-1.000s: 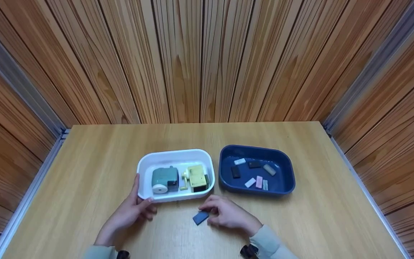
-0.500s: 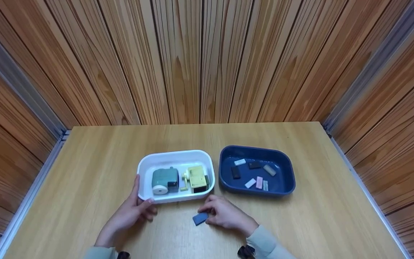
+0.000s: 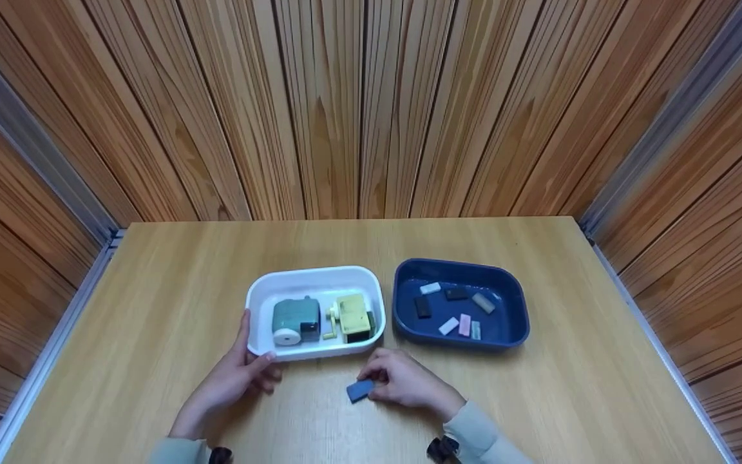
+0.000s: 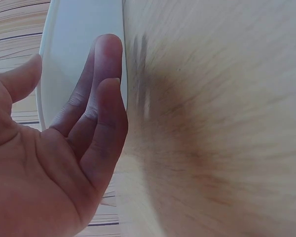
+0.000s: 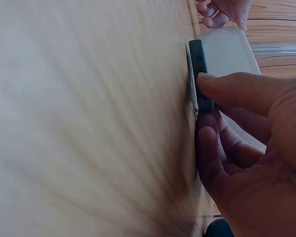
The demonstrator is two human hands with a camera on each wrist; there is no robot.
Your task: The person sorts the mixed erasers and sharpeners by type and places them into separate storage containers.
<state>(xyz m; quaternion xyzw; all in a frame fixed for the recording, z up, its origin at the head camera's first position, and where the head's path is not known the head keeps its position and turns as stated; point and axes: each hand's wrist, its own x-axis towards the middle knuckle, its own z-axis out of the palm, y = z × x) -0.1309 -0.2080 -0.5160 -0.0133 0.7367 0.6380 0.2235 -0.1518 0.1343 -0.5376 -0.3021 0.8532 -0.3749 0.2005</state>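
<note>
In the head view, my right hand point(image 3: 406, 383) pinches a blue eraser point(image 3: 359, 391) low over the table, in front of the white tray point(image 3: 265, 283). The right wrist view shows the eraser point(image 5: 200, 54) close to the tabletop, thumb and fingers at its near end. My left hand point(image 3: 229, 383) touches the tray's front left corner, index finger along the side and thumb at the front rim. In the left wrist view, its fingers point(image 4: 108, 103) lie loosely bent beside the tray wall. A teal pencil sharpener point(image 3: 295, 317) and a yellow crank sharpener point(image 3: 352, 314) stand inside.
Right of the white tray stands a navy tray point(image 3: 513, 283) holding several small erasers, among them a pink one point(image 3: 464, 325) and a black one point(image 3: 422, 307). A small dark green piece point(image 3: 371, 320) lies beside the yellow sharpener. Wood-patterned panels enclose the table point(image 3: 570, 374).
</note>
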